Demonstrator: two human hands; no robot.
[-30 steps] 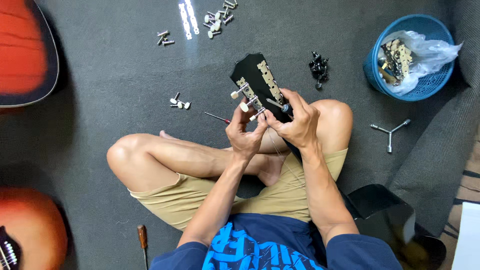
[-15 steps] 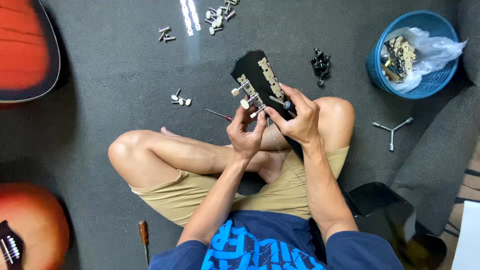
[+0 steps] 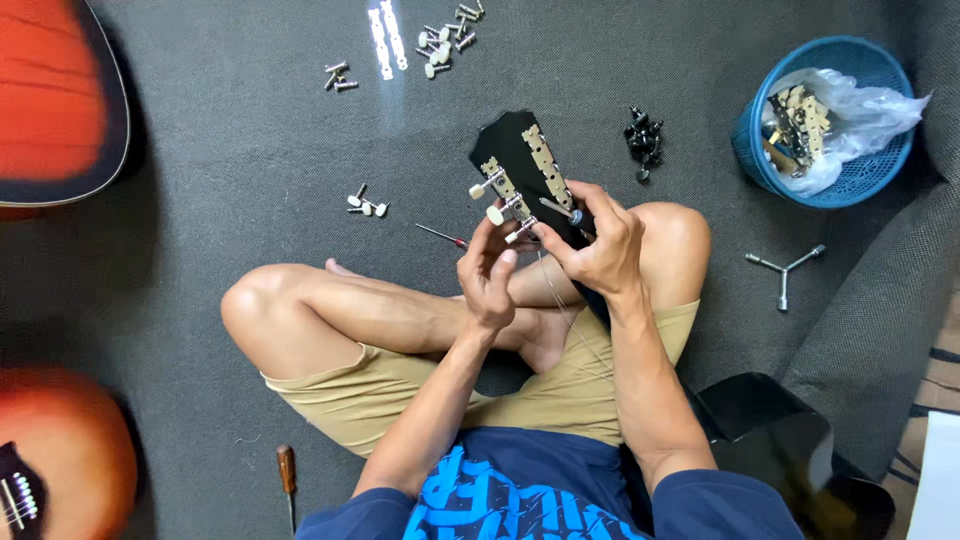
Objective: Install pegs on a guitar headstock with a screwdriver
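Left hand (image 3: pixel 487 275) pinches a tuning peg (image 3: pixel 520 230) on the guitar head (image 3: pixel 525 170). Right hand (image 3: pixel 595 250) grips a small screwdriver (image 3: pixel 560 210), tip pointing up-left toward the pegs.

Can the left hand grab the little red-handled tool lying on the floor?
Probably yes. The left hand is at the guitar head, and the small tool lies just beside it on the grey floor with nothing between, though the hand must let go first.

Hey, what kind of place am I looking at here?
Likely a guitar repair workshop floor: a black headstock across the sitter's lap, loose tuning pegs on grey carpet, and red guitar bodies alongside.
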